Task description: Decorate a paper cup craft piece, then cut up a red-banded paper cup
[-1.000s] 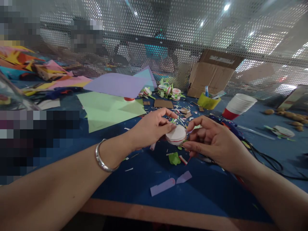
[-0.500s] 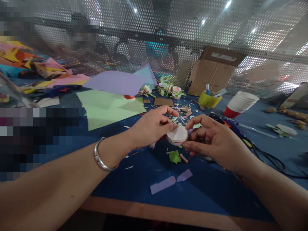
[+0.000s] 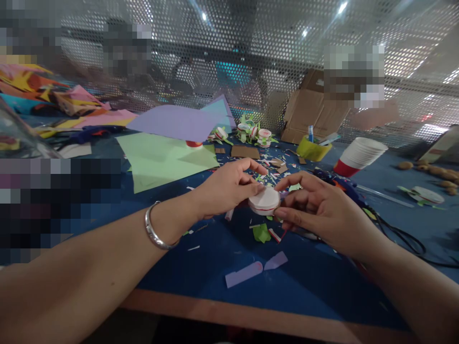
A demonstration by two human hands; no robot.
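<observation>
Both my hands hold a small round white disc with a red band (image 3: 264,200) just above the blue table (image 3: 304,286). My left hand (image 3: 224,188), a silver bangle on its wrist, pinches the disc's left edge with thumb and fingers. My right hand (image 3: 315,210) closes its fingertips on the disc's right edge. Green and lilac paper scraps (image 3: 261,234) lie under the hands.
Large lilac (image 3: 175,123) and green paper sheets (image 3: 161,160) lie at the back left. Several finished discs (image 3: 256,134), a yellow pot (image 3: 311,149), a stack of white cups (image 3: 358,155), a cardboard box (image 3: 310,112) and a black cable (image 3: 401,236) lie to the right. A perforated metal screen stands behind.
Nothing has moved much; both hands keep the disc, and the right fingers have shifted slightly along its edge.
</observation>
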